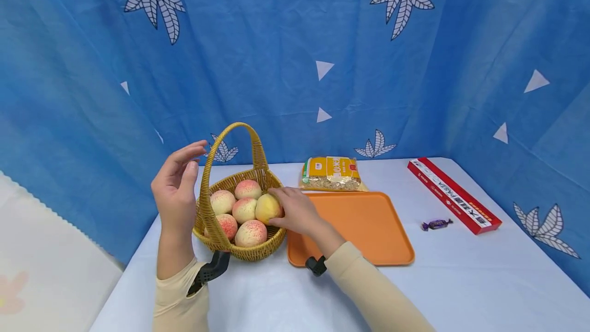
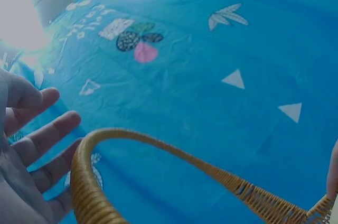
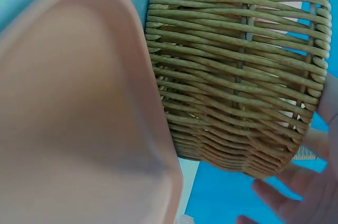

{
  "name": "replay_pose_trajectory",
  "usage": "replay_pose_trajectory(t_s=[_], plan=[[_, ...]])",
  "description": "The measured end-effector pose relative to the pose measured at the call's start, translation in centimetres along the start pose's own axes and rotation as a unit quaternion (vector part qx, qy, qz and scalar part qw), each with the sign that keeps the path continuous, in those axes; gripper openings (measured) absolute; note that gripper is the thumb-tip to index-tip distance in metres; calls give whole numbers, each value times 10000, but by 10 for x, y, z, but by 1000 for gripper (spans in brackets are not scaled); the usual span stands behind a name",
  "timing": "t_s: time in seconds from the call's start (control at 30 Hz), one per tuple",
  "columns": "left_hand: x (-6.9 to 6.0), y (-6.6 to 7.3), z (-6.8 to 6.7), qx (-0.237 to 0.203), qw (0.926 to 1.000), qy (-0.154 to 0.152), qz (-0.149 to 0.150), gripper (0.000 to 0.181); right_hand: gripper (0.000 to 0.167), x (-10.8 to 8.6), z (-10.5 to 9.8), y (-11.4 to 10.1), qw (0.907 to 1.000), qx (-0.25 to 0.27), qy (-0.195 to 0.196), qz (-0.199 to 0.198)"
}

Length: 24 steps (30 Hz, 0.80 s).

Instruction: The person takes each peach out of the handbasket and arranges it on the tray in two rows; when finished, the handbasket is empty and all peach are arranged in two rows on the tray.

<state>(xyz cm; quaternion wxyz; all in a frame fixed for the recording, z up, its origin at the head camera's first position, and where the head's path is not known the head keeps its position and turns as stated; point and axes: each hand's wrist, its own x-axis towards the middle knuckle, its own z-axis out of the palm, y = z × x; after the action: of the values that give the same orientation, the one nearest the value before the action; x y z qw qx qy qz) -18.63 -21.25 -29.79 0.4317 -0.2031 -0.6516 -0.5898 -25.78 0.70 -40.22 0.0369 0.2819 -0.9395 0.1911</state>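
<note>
The left hand [image 1: 177, 193] is raised beside the basket [image 1: 251, 253], fingers loosely bent and holding nothing. Pinkish peaches [image 1: 244, 210] and a yellow fruit [image 1: 267, 210] lie in the basket; the right hand [image 1: 299, 210] (arm extending over the tray [image 1: 359, 224]) grips the yellow fruit. The food bag [image 1: 332, 174] stands behind the tray; candy [image 1: 436, 224] and a red box [image 1: 454, 194] lie farther right.

Yellow fruit [image 1: 266, 210] partly behind the right hand [image 1: 298, 211]
</note>
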Motion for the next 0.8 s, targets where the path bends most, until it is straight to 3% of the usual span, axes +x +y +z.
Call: replay_pose_trajectory(t_s=[0.13,0.3,0.47,0.53,0.63,0.8], plan=[[1,-6,-9,-76,9975,259,-660,26,79,5,0,-4,9995,-112,-248,187],[5,-17,-19,-200,9913,547,-1181,28,77,7,-1,-8,9991,-117,-284,304],[5,-33,-29,-226,9793,885,-1808,28,76,8,0,-8,9991,-98,-199,357],[4,-40,-33,-64,9701,983,-2217,27,75,7,1,-8,9992,-77,-172,356],[2,-52,-37,535,9496,945,-2939,27,75,6,2,-8,9992,-50,-145,362],[-1,-73,-42,1553,9073,445,-3881,32,75,5,3,-7,9992,-85,-50,376]])
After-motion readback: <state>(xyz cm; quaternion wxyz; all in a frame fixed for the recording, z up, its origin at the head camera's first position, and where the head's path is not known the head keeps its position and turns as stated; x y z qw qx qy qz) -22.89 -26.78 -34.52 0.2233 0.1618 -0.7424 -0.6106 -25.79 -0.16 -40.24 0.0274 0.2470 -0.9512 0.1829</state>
